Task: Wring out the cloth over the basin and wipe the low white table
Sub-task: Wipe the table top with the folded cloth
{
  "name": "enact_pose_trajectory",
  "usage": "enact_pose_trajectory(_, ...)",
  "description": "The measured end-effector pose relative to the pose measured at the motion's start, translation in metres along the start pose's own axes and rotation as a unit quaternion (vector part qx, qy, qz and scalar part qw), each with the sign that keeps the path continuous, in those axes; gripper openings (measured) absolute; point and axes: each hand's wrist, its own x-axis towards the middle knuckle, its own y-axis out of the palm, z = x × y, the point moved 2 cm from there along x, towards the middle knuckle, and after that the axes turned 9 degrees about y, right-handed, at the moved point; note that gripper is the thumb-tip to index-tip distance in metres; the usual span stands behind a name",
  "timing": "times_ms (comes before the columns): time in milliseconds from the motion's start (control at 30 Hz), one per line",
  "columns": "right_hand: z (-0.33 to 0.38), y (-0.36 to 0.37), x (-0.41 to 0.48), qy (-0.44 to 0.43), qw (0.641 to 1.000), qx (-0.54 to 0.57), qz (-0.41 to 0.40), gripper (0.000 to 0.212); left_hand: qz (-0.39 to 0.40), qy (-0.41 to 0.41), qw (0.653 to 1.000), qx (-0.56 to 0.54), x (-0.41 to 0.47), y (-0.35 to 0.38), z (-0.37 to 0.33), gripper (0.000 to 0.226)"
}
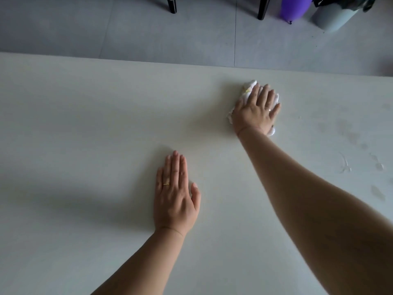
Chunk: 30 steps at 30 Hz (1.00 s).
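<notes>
Your right forearm (319, 209) is the closest thing to the camera, running up from the bottom right corner. Your left forearm (138, 262) comes in lower down, toward the middle.

Left grip (175, 199) is wide and flat, palm down on the white desk (85, 124). The fingers are straight and close together, the thumb sits a bit out to the side, and it's holding nothing. You've got a gold ring (166, 184) on one finger.

Right grip (255, 109) is farther out and off to the right of the left one, well apart from it. It's also flat, with the fingers spread and laid over the white cloth (249, 85), pressing it onto the desk rather than curling round it. The cloth is bunched up under the palm. It pokes out past the fingertips, on the thumb side, and a little at the heel of the hand near the wrist. There's a thin ring (269, 110) on that grip too.

To the right of the right grip the desk has wet streaks and droplets (344, 165), trailing back toward you along the right edge.

Beyond the right grip, past the far edge of the desk, there's grey tiled floor (148, 33). Two black furniture legs (171, 5) stand on it, and over at the far right there's a purple balloon (294, 7) just beside a grey bin (331, 17).
</notes>
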Motion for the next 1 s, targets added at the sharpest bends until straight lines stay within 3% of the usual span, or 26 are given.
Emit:
enact_pose_trajectory(33, 0.016, 0.004, -0.011, -0.011, 1.000, 0.012, 0.001, 0.062, -0.001, 0.000, 1.000, -0.002, 0.000, -0.001, 0.000, 0.065)
enact_pose_trajectory(100, 0.050, 0.016, -0.040, -0.113, 0.993, 0.020, 0.020, 0.062, -0.002, 0.001, 1.000, -0.002, 0.000, -0.002, -0.001, 0.064)
enact_pose_trajectory(200, 0.071, 0.023, -0.073, -0.300, 0.953, -0.017, 0.047, 0.059, -0.004, -0.001, 1.000, -0.002, 0.000, -0.004, -0.001, 0.064)
enact_pose_trajectory(267, 0.062, 0.017, -0.057, -0.361, 0.931, -0.033, 0.050, 0.058, -0.001, -0.001, 1.000, -0.002, -0.001, -0.004, -0.001, 0.064)
enact_pose_trajectory(333, 0.047, 0.008, -0.022, -0.334, 0.942, -0.024, 0.038, 0.057, 0.003, -0.001, 1.000, -0.003, -0.001, -0.003, -0.001, 0.064)
enact_pose_trajectory(433, 0.029, -0.004, 0.029, -0.169, 0.985, -0.013, 0.027, 0.058, 0.008, 0.001, 1.000, -0.006, 0.000, -0.003, -0.001, 0.064)
enact_pose_trajectory(567, 0.055, 0.000, 0.030, -0.035, 0.999, -0.003, 0.016, 0.061, 0.010, -0.002, 1.000, -0.006, -0.001, -0.003, -0.002, 0.064)
enact_pose_trajectory(667, 0.100, 0.009, 0.002, -0.154, 0.987, 0.002, 0.046, 0.059, 0.014, -0.005, 1.000, -0.002, -0.001, -0.003, -0.002, 0.064)
enact_pose_trajectory(733, 0.118, 0.012, -0.017, -0.276, 0.959, -0.019, 0.065, 0.058, 0.015, -0.006, 1.000, 0.000, -0.001, -0.004, -0.002, 0.064)
enact_pose_trajectory(800, 0.114, 0.011, -0.018, -0.345, 0.935, -0.044, 0.072, 0.057, 0.015, -0.004, 1.000, 0.001, -0.001, -0.004, -0.002, 0.064)
enact_pose_trajectory(900, 0.077, 0.002, 0.011, -0.338, 0.938, -0.049, 0.056, 0.057, 0.011, 0.000, 1.000, -0.002, -0.001, -0.004, -0.001, 0.064)
enact_pose_trajectory(1000, 0.007, -0.015, 0.057, -0.226, 0.973, -0.033, 0.023, 0.058, 0.006, 0.006, 1.000, -0.003, -0.001, -0.003, -0.001, 0.064)
